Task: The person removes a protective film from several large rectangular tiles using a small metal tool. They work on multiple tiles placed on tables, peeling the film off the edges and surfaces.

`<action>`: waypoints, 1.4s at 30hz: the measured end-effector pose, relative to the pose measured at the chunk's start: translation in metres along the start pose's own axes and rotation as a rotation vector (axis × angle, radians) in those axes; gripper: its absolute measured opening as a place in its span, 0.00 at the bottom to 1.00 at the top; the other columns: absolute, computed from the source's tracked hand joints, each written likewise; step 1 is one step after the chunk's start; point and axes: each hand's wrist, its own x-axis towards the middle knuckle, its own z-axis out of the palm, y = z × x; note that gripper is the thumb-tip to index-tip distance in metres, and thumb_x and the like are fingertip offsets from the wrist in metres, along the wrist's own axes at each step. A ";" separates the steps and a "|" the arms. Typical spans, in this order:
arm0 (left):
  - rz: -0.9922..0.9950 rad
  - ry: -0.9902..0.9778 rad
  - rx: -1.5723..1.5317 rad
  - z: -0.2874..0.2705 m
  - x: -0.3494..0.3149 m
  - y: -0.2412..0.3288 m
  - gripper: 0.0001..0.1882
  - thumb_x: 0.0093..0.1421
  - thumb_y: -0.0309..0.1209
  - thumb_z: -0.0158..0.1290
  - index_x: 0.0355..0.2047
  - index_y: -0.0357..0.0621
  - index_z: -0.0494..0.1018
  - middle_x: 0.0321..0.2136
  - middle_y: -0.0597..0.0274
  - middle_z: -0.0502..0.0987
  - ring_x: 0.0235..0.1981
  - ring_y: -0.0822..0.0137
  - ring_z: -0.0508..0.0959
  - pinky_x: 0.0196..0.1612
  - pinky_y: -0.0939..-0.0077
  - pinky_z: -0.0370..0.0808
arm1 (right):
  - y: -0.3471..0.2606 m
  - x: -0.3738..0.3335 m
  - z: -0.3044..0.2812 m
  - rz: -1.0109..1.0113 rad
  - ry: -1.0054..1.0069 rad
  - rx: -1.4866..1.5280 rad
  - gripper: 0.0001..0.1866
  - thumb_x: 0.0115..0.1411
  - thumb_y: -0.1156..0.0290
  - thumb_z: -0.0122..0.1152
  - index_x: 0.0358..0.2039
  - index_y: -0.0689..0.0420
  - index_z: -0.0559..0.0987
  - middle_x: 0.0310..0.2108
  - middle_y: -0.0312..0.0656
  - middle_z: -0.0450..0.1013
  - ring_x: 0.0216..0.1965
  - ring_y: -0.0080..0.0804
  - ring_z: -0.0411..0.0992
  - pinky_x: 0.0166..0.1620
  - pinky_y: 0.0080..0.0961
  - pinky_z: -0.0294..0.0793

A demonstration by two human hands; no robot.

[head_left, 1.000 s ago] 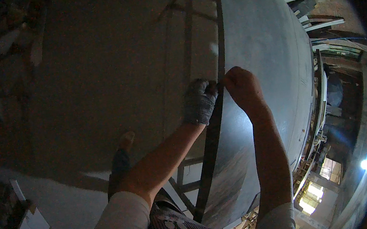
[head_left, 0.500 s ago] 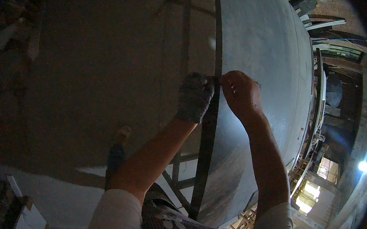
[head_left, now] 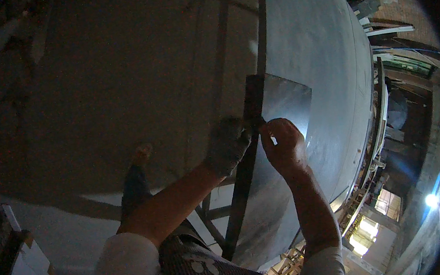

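A long grey panel [head_left: 326, 71] with a smooth surface runs away from me on the right, its dark edge [head_left: 261, 29] along its left side. A darker, shiny rectangular sheet [head_left: 287, 94] lies on it at that edge, its far corners plain to see. My left hand [head_left: 226, 145], in a grey glove, is at the edge with its fingers curled closed. On the panel side, my bare right hand [head_left: 286, 143] has thumb and fingers pinched together beside the left fingertips. What either hand pinches is too dark and small to make out.
Dark frame bars [head_left: 220, 212] stand under the panel's near end. A foot [head_left: 142, 153] shows on the shaded floor beyond my left forearm. White boards [head_left: 29, 273] stand at the lower left. Timber pieces [head_left: 389, 30] and clutter line the right, near bright lamps [head_left: 432, 201].
Both hands have moved nearer to me along the panel's edge, staying close together. The far end of the darker sheet now shows where the hands were.
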 end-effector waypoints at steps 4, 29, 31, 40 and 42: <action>0.188 0.115 0.026 0.011 -0.032 -0.011 0.08 0.56 0.27 0.56 0.37 0.40 0.76 0.33 0.47 0.77 0.36 0.47 0.77 0.42 0.56 0.73 | -0.010 -0.025 -0.001 0.032 -0.100 -0.054 0.05 0.51 0.81 0.65 0.28 0.59 0.78 0.30 0.45 0.77 0.33 0.42 0.77 0.38 0.34 0.78; 0.136 0.016 -0.140 0.028 -0.253 -0.001 0.08 0.55 0.26 0.56 0.36 0.48 0.77 0.32 0.57 0.78 0.35 0.56 0.77 0.38 0.62 0.75 | -0.091 -0.246 0.016 -0.044 -0.092 0.014 0.06 0.54 0.81 0.63 0.30 0.58 0.75 0.31 0.44 0.77 0.35 0.45 0.77 0.39 0.38 0.79; 0.129 0.008 -0.121 0.034 -0.276 -0.003 0.08 0.55 0.26 0.55 0.37 0.48 0.77 0.33 0.56 0.78 0.35 0.55 0.77 0.38 0.62 0.75 | -0.097 -0.272 0.020 -0.027 -0.054 0.072 0.05 0.54 0.81 0.63 0.30 0.58 0.75 0.31 0.44 0.77 0.35 0.45 0.77 0.38 0.38 0.79; 0.267 0.088 -0.114 0.054 -0.387 -0.015 0.14 0.52 0.26 0.57 0.42 0.45 0.77 0.36 0.55 0.79 0.38 0.51 0.78 0.41 0.59 0.76 | -0.136 -0.378 0.034 0.035 -0.078 0.038 0.05 0.54 0.80 0.62 0.31 0.59 0.75 0.31 0.46 0.76 0.34 0.47 0.77 0.38 0.39 0.79; 0.219 0.028 -0.116 0.056 -0.413 -0.013 0.12 0.52 0.26 0.57 0.40 0.45 0.77 0.36 0.55 0.78 0.38 0.51 0.78 0.41 0.59 0.76 | -0.143 -0.406 0.036 0.027 -0.098 0.019 0.05 0.54 0.80 0.62 0.30 0.59 0.76 0.31 0.46 0.76 0.34 0.47 0.77 0.38 0.39 0.79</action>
